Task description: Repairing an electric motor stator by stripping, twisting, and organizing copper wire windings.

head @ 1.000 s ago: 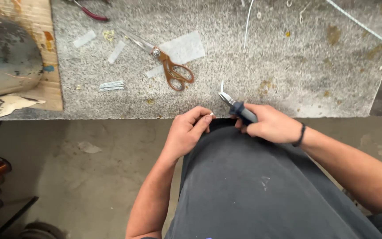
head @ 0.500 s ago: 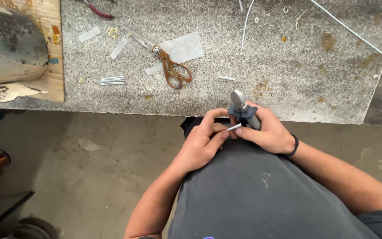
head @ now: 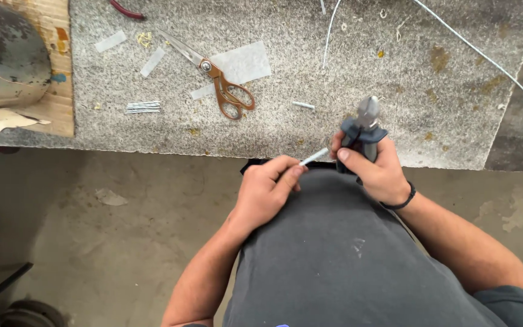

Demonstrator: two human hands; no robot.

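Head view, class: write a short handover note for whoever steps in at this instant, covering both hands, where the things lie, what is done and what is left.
Left hand: pinches a short white tube piece over the lap.
Right hand: grips the blue-handled pliers, nose up, jaws closed.
On the granite bench: brown-handled scissors, a bundle of cut white pieces, one loose piece, long white wire.
Done: several pieces lie cut.
Left: the held piece is not yet at the pliers' jaws.

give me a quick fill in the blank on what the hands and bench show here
1. The right hand grips the handles of a pair of ____.
2. The left hand pinches a short white ____.
3. The scissors on the stone bench have ____ handles.

Missing words: pliers; tube; brown
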